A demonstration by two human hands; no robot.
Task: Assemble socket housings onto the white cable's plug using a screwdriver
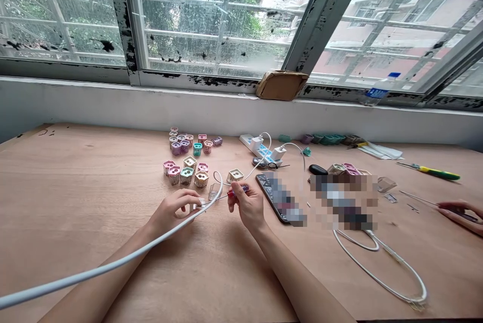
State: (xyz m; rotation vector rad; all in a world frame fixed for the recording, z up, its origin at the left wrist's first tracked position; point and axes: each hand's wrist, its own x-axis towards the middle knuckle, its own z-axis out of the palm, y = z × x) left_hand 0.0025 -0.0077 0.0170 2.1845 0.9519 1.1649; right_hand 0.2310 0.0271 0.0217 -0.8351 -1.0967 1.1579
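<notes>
My left hand (179, 210) pinches a small whitish, clear-looking part (199, 204) just above the table; its exact kind is too small to make out. Between the fingers of my right hand (247, 207) is a screwdriver (238, 191) with a red and purple handle, its thin shaft pointing left toward that part. Whether the tip touches it cannot be told. A clear plastic piece (215, 191) sits just behind the shaft. Close beyond my right hand stands a cream-coloured small case (235, 175). A white cable (151, 245) crosses in front of my left forearm.
Several coloured small cases (186, 175) stand in groups behind my hands. A power strip (260, 149) with plugged-in chargers lies behind a phone (275, 199). At right, another person's hand (460, 212) holds a thin-shafted tool near a yellow-green screwdriver (433, 170) and a looped white cable (418, 272).
</notes>
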